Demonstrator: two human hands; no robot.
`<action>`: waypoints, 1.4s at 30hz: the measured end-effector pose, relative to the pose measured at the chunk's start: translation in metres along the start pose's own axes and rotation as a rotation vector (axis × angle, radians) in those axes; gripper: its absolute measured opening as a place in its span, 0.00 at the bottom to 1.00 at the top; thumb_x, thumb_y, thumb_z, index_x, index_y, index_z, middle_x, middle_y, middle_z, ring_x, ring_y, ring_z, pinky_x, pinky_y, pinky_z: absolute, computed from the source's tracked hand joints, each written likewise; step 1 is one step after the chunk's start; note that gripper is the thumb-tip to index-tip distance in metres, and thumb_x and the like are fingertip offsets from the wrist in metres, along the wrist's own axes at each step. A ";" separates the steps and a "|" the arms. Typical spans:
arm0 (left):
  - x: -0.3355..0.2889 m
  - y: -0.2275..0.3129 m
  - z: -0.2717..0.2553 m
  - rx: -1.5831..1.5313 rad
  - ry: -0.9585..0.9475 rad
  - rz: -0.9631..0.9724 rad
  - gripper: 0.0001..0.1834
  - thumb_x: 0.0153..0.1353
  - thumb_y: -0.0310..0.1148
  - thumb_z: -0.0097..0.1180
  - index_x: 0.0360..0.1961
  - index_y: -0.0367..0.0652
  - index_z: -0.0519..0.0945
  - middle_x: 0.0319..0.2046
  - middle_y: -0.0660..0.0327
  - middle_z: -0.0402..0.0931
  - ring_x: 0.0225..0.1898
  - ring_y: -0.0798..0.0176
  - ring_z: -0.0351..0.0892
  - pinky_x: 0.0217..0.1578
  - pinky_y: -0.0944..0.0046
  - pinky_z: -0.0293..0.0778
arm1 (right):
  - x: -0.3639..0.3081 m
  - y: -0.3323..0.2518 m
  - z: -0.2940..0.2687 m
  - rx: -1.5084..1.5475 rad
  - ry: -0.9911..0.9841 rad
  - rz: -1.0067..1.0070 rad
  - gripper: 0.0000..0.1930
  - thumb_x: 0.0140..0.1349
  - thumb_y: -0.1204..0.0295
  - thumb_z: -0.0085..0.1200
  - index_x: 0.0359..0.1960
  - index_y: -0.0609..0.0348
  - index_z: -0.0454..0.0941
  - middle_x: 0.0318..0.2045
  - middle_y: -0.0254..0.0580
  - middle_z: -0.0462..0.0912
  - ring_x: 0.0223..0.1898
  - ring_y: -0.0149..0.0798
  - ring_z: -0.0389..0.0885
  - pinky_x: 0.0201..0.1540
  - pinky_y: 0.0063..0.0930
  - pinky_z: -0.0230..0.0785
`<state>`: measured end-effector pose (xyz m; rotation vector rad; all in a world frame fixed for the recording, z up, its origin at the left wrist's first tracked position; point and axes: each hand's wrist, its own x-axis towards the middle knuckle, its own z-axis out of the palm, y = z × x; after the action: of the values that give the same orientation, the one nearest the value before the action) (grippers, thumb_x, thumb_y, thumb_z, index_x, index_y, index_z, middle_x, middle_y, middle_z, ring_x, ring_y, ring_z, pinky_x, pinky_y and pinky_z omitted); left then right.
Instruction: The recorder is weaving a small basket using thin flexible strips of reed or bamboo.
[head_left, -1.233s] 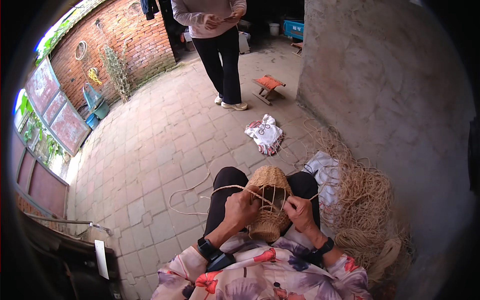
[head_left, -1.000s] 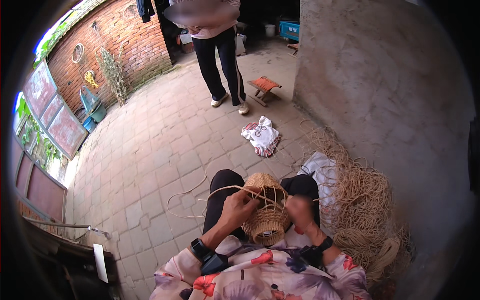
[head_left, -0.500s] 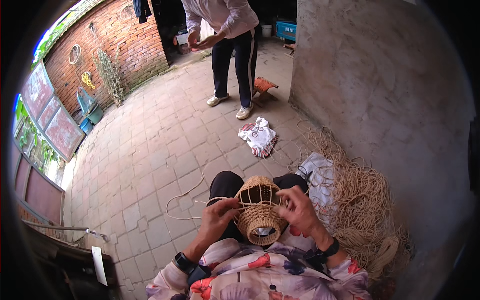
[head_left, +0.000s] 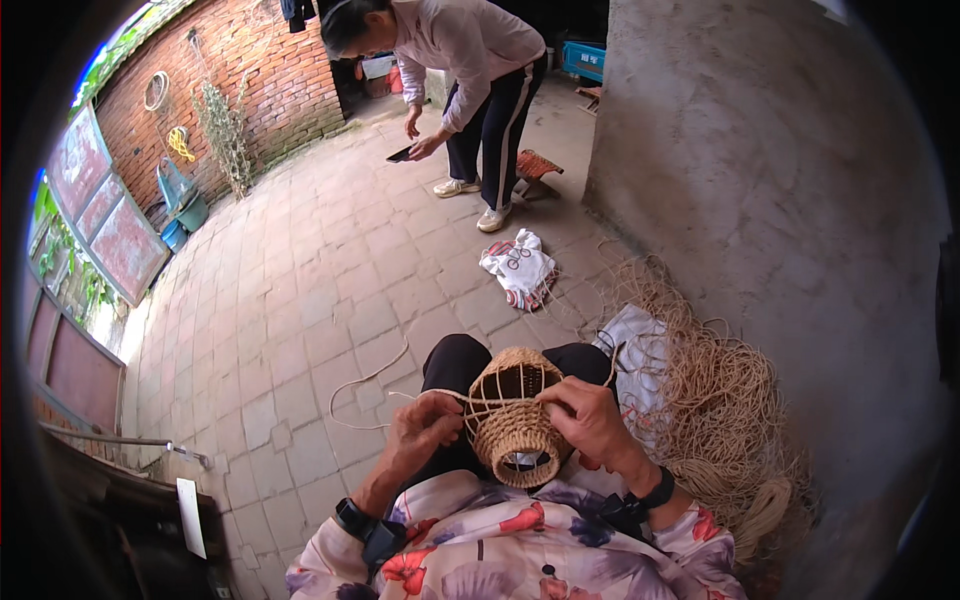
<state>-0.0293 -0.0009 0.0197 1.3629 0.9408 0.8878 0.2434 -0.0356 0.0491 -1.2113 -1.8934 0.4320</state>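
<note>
Resting narrow-necked woven basket [head_left: 517, 428] btwn dark-trousered thighs [head_left: 455, 362], prob. for steadiness. Pinching cord [head_left: 480, 402] w/ L hand [head_left: 420, 430], likely for tension; pinching basket's open-side edge w/ R hand [head_left: 592, 420], can't tell if cord too. Having tangled cord heap [head_left: 735, 395] off to R, prob. for reach.

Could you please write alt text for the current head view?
A seated person's left hand holds pale cord beside a woven basket with an open gap, which the right hand touches. Tangled cord lies at right; ahead, another person bends forward on paving.
</note>
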 end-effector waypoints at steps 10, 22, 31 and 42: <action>-0.008 -0.001 0.009 0.115 -0.055 -0.203 0.09 0.66 0.32 0.56 0.41 0.35 0.79 0.30 0.61 0.81 0.30 0.70 0.81 0.33 0.70 0.79 | -0.010 0.039 0.010 0.386 0.113 0.488 0.04 0.60 0.77 0.56 0.34 0.65 0.77 0.27 0.33 0.79 0.29 0.21 0.75 0.32 0.19 0.69; 0.026 0.006 0.003 0.967 0.058 0.673 0.03 0.55 0.28 0.60 0.31 0.46 0.80 0.27 0.60 0.78 0.31 0.58 0.78 0.37 0.57 0.69 | -0.012 0.043 0.013 0.341 0.132 0.484 0.05 0.60 0.75 0.57 0.31 0.64 0.77 0.26 0.33 0.76 0.26 0.23 0.72 0.30 0.20 0.66; 0.042 0.008 0.001 1.074 -0.192 0.838 0.13 0.46 0.27 0.57 0.37 0.47 0.81 0.31 0.65 0.71 0.38 0.59 0.71 0.40 0.58 0.68 | -0.019 0.043 0.019 0.262 0.160 0.435 0.05 0.60 0.74 0.58 0.30 0.64 0.78 0.27 0.35 0.77 0.26 0.26 0.73 0.31 0.22 0.67; 0.046 -0.003 0.000 0.958 -0.315 0.785 0.14 0.45 0.25 0.59 0.36 0.45 0.81 0.36 0.61 0.75 0.43 0.55 0.73 0.45 0.57 0.71 | -0.013 0.044 0.020 0.246 0.185 0.387 0.05 0.60 0.75 0.58 0.30 0.65 0.76 0.26 0.36 0.75 0.26 0.27 0.73 0.31 0.23 0.66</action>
<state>-0.0118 0.0419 0.0148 2.7225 0.5619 0.7418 0.2556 -0.0225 0.0019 -1.3976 -1.4039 0.7107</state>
